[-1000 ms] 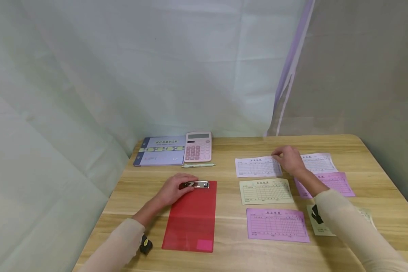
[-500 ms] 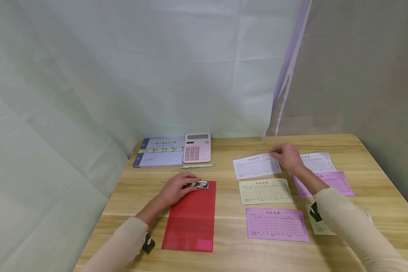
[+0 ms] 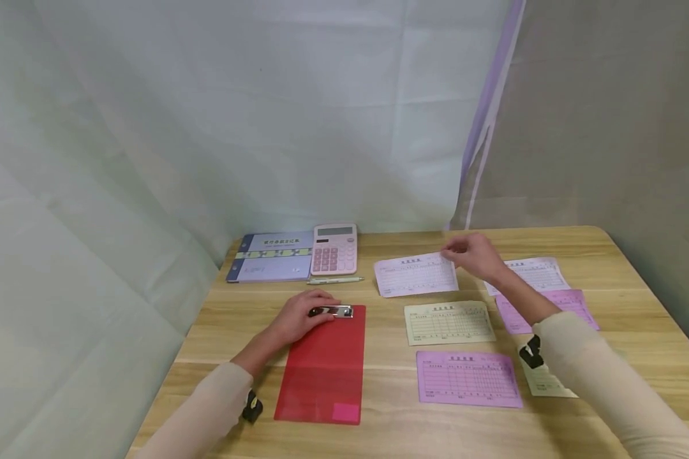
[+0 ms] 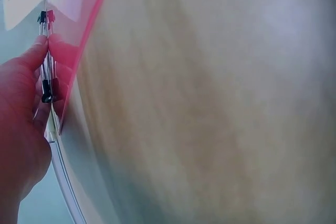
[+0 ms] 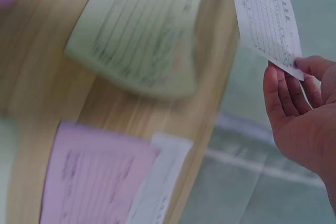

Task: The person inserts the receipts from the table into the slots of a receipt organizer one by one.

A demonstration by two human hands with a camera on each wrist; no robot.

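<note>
While the left hand (image 3: 298, 317) grips the clip (image 3: 342, 312) of the red clipboard (image 3: 324, 373), the right hand (image 3: 475, 255) pinches 1 white slip (image 3: 414, 275) over the bench (image 3: 390, 427); 5 other slips (image 3: 450, 323) lie there, none visibly clipped.

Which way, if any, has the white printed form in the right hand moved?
Yes: in the head view, the held white form has moved left, toward the pink calculator.

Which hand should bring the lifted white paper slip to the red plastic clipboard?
Probably the right hand: it pinches the white paper slip near a corner, while the left hand grips the silver metal clip on the red clipboard.
</note>
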